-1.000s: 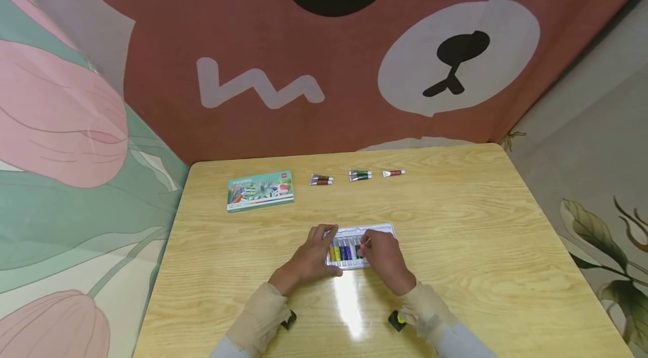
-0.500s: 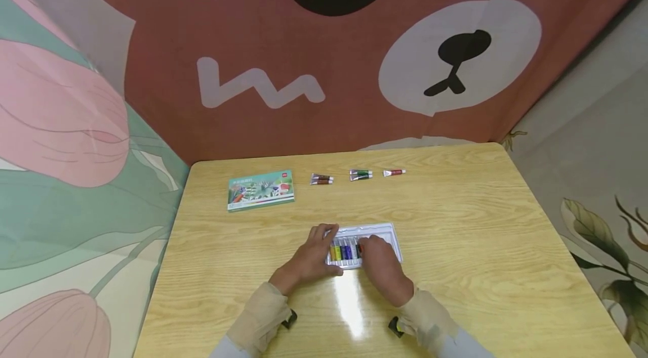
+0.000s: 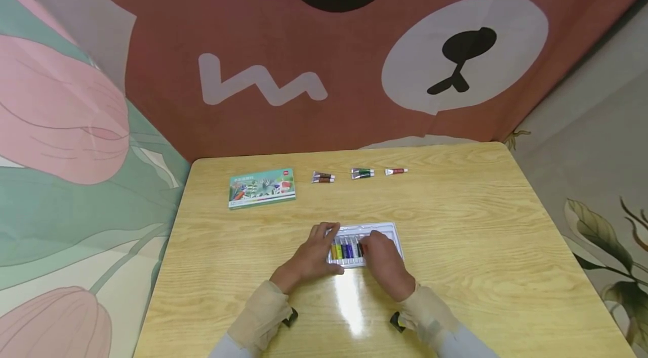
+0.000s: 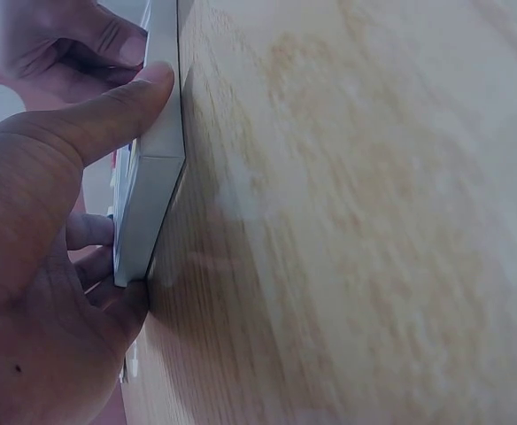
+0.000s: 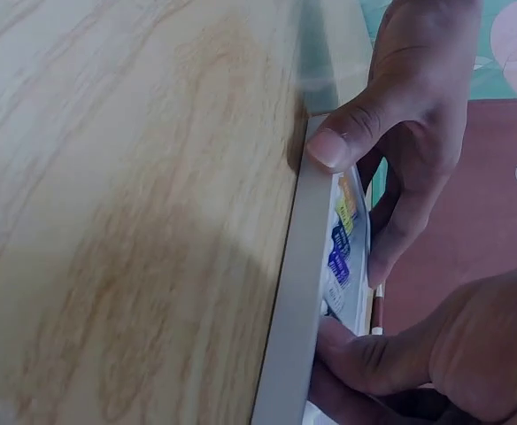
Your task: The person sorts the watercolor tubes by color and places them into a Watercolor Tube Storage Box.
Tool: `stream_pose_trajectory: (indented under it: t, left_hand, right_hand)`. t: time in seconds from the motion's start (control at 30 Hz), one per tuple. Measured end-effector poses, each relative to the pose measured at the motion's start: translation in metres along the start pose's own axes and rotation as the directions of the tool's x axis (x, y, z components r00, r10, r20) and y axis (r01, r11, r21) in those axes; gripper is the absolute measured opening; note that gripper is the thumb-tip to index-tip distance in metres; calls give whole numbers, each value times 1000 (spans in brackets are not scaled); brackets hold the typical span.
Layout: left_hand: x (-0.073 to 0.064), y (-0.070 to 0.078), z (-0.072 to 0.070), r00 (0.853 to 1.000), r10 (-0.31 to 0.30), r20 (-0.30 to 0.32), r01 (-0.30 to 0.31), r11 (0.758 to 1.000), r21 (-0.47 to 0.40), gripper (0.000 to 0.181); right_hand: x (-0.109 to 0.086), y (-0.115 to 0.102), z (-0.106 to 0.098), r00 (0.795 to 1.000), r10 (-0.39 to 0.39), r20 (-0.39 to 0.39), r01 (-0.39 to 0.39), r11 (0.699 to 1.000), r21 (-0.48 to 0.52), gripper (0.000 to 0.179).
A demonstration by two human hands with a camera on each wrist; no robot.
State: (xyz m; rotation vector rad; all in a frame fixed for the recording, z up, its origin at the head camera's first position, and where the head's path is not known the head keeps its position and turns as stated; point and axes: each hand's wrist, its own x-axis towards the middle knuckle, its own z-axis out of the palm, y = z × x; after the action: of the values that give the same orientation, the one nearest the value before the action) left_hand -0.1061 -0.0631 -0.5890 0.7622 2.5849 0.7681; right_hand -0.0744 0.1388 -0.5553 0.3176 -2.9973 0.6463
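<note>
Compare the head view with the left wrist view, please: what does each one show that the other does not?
Only the head view: the teal paint box, two loose green paint tubes and light grey sleeves.
Only the left wrist view: the palm side of the left hand and the outer end wall of the paint tray.
Both: the tray, the wooden table, the left hand and the right hand.

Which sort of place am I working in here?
Probably a makeshift craft corner: a wood-grain table, a cartoon-face backdrop behind it, and a white tray of small tubes.
</note>
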Motion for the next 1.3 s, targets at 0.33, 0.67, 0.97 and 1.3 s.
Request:
stream_pose_trajectory:
  t: [0.33,0.67,0.97,1.3]
  left_hand:
    - [0,1,-1,1000,-2,-1,2,1000,2,111]
    - [1,2,-1,1000,-8,2,8,1000,-2,111]
    - [1,2,-2,1000,-8,9,8,1000,5,111]
    - [1,1,-2,1000,-23,14,23,1000,-4,110]
  right_hand:
    - [3,3,-6,998,-5,66,5,1000,7,11]
    - [72,50,-41,999,30,-33,-31,999,-38,7]
    - [146,136,-54,995,-101,-24,96,981,-168,17]
    - [155,157,-48,971,-158,177,195,958,-212,28]
